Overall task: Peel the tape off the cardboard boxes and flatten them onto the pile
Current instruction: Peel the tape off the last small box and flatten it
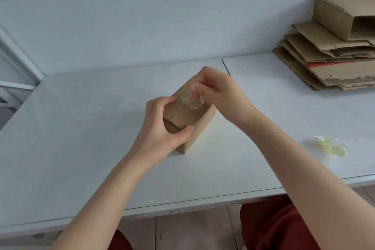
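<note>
While your left hand (162,130) curls round the small box (199,128) standing in the middle of the bench (81,128), the fingers of your right hand (220,93) pinch the crumpled clear tape (192,103) on its top seam. The box is likely light and crushable, the tape clingy: brace the corners, pull low. The white bench looks smooth; the pile (328,67) lies far right by the wall (101,16).

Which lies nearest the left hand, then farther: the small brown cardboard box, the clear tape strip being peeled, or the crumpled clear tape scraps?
1. Brown cardboard box: in the left hand.
2. Clear tape strip: on the box top.
3. Crumpled tape scraps: far right on the table.
</note>
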